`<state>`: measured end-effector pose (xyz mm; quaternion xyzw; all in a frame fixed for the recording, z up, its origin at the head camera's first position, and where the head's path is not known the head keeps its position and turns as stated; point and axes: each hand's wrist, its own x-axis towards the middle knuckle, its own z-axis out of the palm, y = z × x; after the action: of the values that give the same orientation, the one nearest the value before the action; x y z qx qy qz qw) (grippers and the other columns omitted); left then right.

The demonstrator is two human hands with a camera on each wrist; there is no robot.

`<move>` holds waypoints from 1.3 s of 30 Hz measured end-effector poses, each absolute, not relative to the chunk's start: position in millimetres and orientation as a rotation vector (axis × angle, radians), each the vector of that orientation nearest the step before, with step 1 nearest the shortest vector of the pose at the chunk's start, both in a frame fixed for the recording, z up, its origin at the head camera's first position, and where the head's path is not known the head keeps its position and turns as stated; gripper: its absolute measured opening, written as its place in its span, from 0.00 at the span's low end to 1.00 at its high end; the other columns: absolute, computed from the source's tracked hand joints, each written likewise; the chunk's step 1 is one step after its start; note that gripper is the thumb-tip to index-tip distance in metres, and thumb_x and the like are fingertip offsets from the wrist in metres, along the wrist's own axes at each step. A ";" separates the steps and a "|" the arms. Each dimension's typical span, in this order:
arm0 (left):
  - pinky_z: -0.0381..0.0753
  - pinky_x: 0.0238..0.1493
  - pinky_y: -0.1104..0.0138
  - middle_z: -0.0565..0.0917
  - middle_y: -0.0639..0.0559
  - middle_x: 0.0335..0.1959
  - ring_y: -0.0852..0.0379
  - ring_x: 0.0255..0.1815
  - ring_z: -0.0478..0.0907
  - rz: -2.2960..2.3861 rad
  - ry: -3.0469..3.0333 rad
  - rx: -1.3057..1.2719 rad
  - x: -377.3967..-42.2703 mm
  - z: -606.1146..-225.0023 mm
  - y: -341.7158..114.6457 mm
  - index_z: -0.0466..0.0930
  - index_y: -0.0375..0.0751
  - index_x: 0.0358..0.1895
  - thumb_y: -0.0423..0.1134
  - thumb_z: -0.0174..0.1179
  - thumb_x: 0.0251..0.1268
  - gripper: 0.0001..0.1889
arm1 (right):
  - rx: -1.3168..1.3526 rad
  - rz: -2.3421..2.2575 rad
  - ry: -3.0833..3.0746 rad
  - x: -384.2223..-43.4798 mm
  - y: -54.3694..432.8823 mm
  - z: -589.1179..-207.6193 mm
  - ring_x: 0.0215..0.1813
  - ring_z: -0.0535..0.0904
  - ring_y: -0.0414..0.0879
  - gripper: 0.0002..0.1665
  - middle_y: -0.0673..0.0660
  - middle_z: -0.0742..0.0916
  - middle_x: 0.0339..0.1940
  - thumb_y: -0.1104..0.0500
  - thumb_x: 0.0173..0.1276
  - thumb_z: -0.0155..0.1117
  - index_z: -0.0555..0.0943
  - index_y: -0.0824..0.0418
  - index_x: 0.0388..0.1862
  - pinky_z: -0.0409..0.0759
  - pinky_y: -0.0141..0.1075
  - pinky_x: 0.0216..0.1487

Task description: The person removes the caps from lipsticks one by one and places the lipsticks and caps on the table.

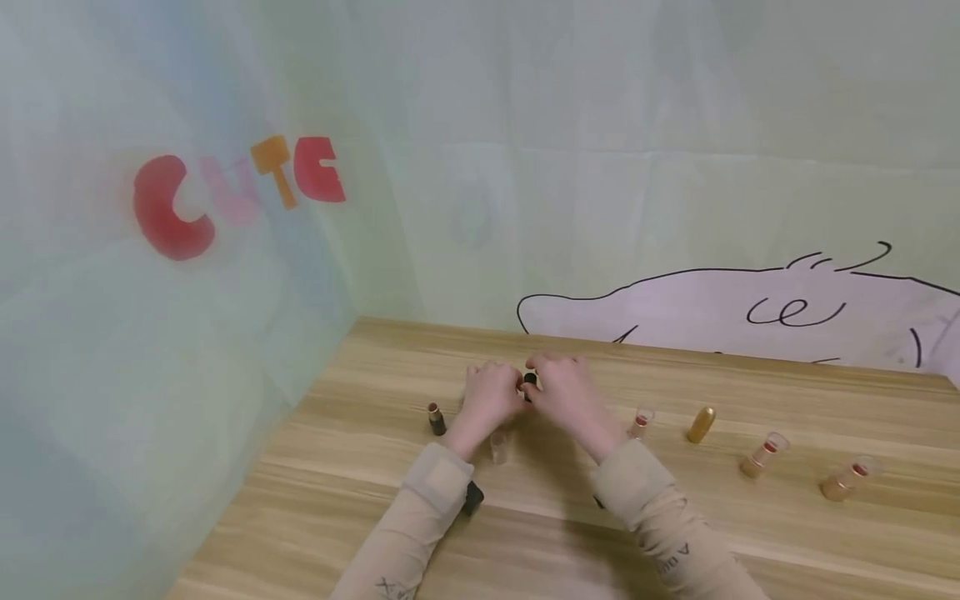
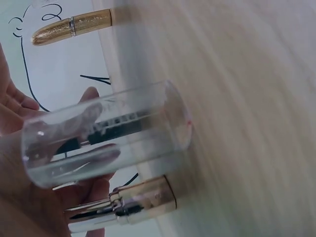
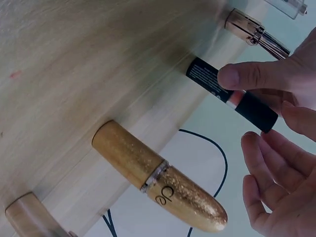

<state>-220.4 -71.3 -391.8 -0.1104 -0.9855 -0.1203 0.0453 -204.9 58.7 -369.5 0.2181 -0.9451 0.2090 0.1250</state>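
Observation:
Between both hands a black lipstick stands with its base close to the table. My left hand pinches its lower part, the left thumb lying along the printed label. My right hand is at its upper end, fingers bent and thumb near the end of the black cap; whether they grip it is unclear. The other right fingers hang apart from it. Closer to the left wrist stands a clear cylindrical cap, and left of the left hand a shiny metallic lipstick tube.
A gold lipstick stands to the right, near rose-gold lipsticks with clear covers. Under the left sleeve is a partly hidden black object. A printed cloth wall borders the wooden table at the back.

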 end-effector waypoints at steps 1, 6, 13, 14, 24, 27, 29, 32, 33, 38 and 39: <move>0.59 0.35 0.61 0.76 0.56 0.17 0.52 0.31 0.74 -0.360 -3.007 -0.338 -220.6 -391.9 -70.9 0.69 0.49 0.11 0.46 0.67 0.49 0.18 | 0.631 0.605 -2.749 -205.4 58.2 -370.7 0.44 0.84 0.57 0.15 0.60 0.88 0.43 0.59 0.59 0.69 0.83 0.65 0.44 0.72 0.54 0.51; 0.62 0.36 0.60 0.83 0.51 0.24 0.50 0.33 0.77 -0.322 -3.004 -0.340 -222.9 -393.1 -68.7 0.71 0.47 0.13 0.43 0.64 0.49 0.14 | 0.630 0.561 -2.733 -206.7 55.5 -374.9 0.40 0.84 0.54 0.12 0.59 0.88 0.37 0.59 0.59 0.69 0.83 0.64 0.39 0.73 0.54 0.49; 0.64 0.38 0.59 0.85 0.49 0.29 0.49 0.36 0.77 -0.313 -3.035 -0.314 -225.4 -393.8 -66.9 0.75 0.45 0.17 0.42 0.64 0.51 0.11 | 0.627 0.563 -2.720 -208.0 52.8 -378.7 0.38 0.83 0.54 0.07 0.58 0.87 0.33 0.61 0.58 0.68 0.82 0.62 0.35 0.73 0.52 0.47; 0.63 0.38 0.59 0.85 0.49 0.29 0.50 0.36 0.77 -0.316 -3.037 -0.314 -225.3 -393.6 -66.6 0.75 0.45 0.17 0.41 0.64 0.51 0.11 | 0.629 0.567 -2.717 -208.0 52.7 -379.1 0.38 0.83 0.54 0.07 0.57 0.87 0.33 0.61 0.58 0.68 0.81 0.62 0.34 0.72 0.52 0.46; 0.64 0.38 0.59 0.84 0.49 0.28 0.50 0.35 0.75 -0.303 -3.049 -0.311 -224.4 -392.6 -62.7 0.73 0.45 0.17 0.41 0.63 0.53 0.12 | 0.641 0.537 -2.693 -207.1 53.7 -380.3 0.37 0.83 0.54 0.06 0.57 0.86 0.30 0.61 0.58 0.69 0.80 0.61 0.28 0.73 0.50 0.44; 0.65 0.39 0.59 0.84 0.49 0.29 0.50 0.36 0.76 -0.295 -3.042 -0.312 -224.9 -392.9 -61.2 0.73 0.46 0.17 0.42 0.63 0.51 0.11 | 0.637 0.519 -2.686 -207.7 54.8 -381.5 0.37 0.83 0.54 0.06 0.58 0.87 0.31 0.61 0.58 0.69 0.80 0.62 0.29 0.74 0.51 0.44; 0.65 0.39 0.59 0.84 0.49 0.28 0.50 0.36 0.76 -0.289 -3.035 -0.312 -224.9 -391.6 -61.0 0.72 0.46 0.16 0.42 0.63 0.50 0.12 | 0.634 0.510 -2.678 -207.3 55.4 -380.6 0.36 0.83 0.54 0.06 0.58 0.87 0.30 0.61 0.58 0.69 0.81 0.62 0.30 0.74 0.51 0.43; 0.63 0.38 0.60 0.82 0.51 0.25 0.51 0.34 0.75 -0.298 -3.023 -0.320 -224.4 -388.5 -60.9 0.69 0.47 0.14 0.42 0.65 0.49 0.15 | 0.624 0.538 -2.670 -206.5 57.4 -377.5 0.34 0.83 0.53 0.06 0.57 0.87 0.29 0.61 0.58 0.69 0.82 0.63 0.32 0.75 0.51 0.42; 0.62 0.37 0.60 0.81 0.52 0.23 0.51 0.34 0.75 -0.304 -3.021 -0.324 -223.8 -387.0 -61.1 0.68 0.48 0.13 0.42 0.65 0.48 0.16 | 0.617 0.562 -2.669 -206.2 58.4 -376.0 0.33 0.83 0.53 0.06 0.57 0.88 0.29 0.61 0.59 0.69 0.82 0.63 0.33 0.75 0.50 0.42; 0.60 0.35 0.63 0.77 0.57 0.18 0.54 0.30 0.72 -0.383 -3.024 -0.346 -216.7 -374.5 -62.8 0.73 0.48 0.14 0.43 0.70 0.47 0.15 | 0.561 0.841 -2.675 -204.1 65.5 -365.0 0.31 0.81 0.48 0.08 0.57 0.88 0.30 0.60 0.61 0.68 0.83 0.63 0.36 0.78 0.42 0.38; 0.61 0.34 0.63 0.77 0.57 0.17 0.55 0.28 0.72 -0.410 -3.019 -0.352 -214.6 -371.4 -63.5 0.76 0.47 0.15 0.42 0.71 0.47 0.13 | 0.548 0.896 -2.677 -203.4 67.1 -362.3 0.31 0.81 0.47 0.09 0.57 0.88 0.31 0.60 0.61 0.68 0.84 0.64 0.38 0.78 0.41 0.37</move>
<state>-214.6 -63.5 -371.4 -0.1145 -0.9837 -0.1336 0.0373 -203.4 67.1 -362.3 0.1890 -0.9227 0.3087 0.1326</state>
